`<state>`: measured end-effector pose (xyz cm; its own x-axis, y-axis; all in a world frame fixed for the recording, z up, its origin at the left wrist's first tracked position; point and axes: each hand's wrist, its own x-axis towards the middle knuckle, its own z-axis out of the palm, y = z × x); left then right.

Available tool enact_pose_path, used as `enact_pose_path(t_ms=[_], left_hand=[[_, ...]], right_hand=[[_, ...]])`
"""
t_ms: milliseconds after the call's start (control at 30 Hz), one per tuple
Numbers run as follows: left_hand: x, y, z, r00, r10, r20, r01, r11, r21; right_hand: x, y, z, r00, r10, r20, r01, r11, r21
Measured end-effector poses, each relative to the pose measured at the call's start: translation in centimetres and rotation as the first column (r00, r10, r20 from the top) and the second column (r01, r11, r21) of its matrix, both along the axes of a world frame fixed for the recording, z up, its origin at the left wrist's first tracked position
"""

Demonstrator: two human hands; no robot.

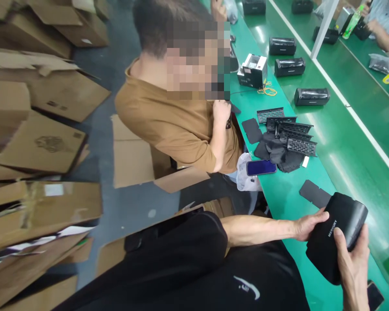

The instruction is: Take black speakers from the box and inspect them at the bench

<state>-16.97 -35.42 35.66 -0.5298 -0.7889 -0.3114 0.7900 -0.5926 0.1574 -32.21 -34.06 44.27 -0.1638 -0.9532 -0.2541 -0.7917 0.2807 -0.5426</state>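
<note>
Between my two hands is a black speaker (339, 211) with "MERKURY" in pale letters on its front, tilted above the green table edge. My left hand (307, 225) grips its left side, thumb on top and the other fingers mostly hidden beneath. My right hand (353, 255) wraps the near right end, with the thumb pressed on the front near the lettering. Just beyond the speaker, a flat dark panel (314, 193) lies on the table. Perforated black grilles (301, 147) and dark cloth pieces (275, 151) are heaped farther along.
A co-worker in a brown shirt (168, 116) sits along the bench (285, 203), hands near a dark part. Several speakers (311, 96) stand on the green conveyor. A phone (261, 167) lies at the bench edge. Cardboard boxes (42, 138) fill the left side.
</note>
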Motion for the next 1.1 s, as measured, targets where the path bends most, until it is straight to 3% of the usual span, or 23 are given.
enact_pose_path(t_ms=[100,267,333,400,533,633,700,800,867,967,1033,1100], left_hand=[[-0.2,0.0,0.2,0.999,-0.034,-0.010,0.034,0.999,-0.002],[0.0,-0.8,0.7,1.000,-0.005,0.031,0.004,1.000,0.018],[0.6,-1.4,1.1,0.995,0.010,0.101,-0.015,0.999,0.044],[1.3,-1.9,1.7,0.986,0.043,0.163,-0.047,0.999,0.026],[1.4,-2.1,2.6,0.961,0.099,0.259,-0.099,0.995,-0.013],[1.0,-1.9,2.3,0.935,0.085,0.344,-0.093,0.996,0.007],[1.9,-2.5,1.8,0.909,0.039,0.414,-0.043,0.999,0.001],[5.3,-5.0,1.7,0.810,-0.006,0.586,0.077,0.992,-0.097],[8.2,-7.2,2.4,0.735,-0.004,0.678,0.238,0.938,-0.252],[10.9,-9.6,4.1,0.678,-0.061,0.733,0.546,0.709,-0.446],[11.2,-9.9,4.8,0.642,-0.049,0.765,0.634,0.596,-0.494],[10.6,-9.2,4.8,0.608,0.018,0.793,0.647,0.567,-0.509]], right_hand=[[0.1,-0.6,0.0,0.997,-0.044,-0.063,0.047,0.998,0.044],[-0.3,-1.9,1.4,0.990,-0.062,0.127,0.040,0.985,0.167],[-0.2,-0.7,2.1,0.969,-0.140,0.205,0.103,0.978,0.181],[0.6,1.6,2.2,0.950,-0.206,0.233,0.190,0.978,0.089],[3.7,5.6,0.7,0.921,-0.257,0.292,0.304,0.944,-0.127],[4.8,5.7,-0.9,0.884,-0.355,0.305,0.432,0.868,-0.243],[3.8,5.3,-1.6,0.856,-0.394,0.334,0.479,0.847,-0.229],[0.5,5.8,-2.1,0.806,-0.432,0.405,0.516,0.848,-0.122],[-1.6,6.8,-2.2,0.795,-0.430,0.427,0.499,0.865,-0.057],[-2.8,8.3,-2.2,0.812,-0.380,0.444,0.425,0.905,-0.004],[-2.8,8.7,-2.2,0.780,-0.374,0.502,0.415,0.909,0.034],[-2.6,8.6,-2.5,0.695,-0.405,0.594,0.448,0.890,0.082]])
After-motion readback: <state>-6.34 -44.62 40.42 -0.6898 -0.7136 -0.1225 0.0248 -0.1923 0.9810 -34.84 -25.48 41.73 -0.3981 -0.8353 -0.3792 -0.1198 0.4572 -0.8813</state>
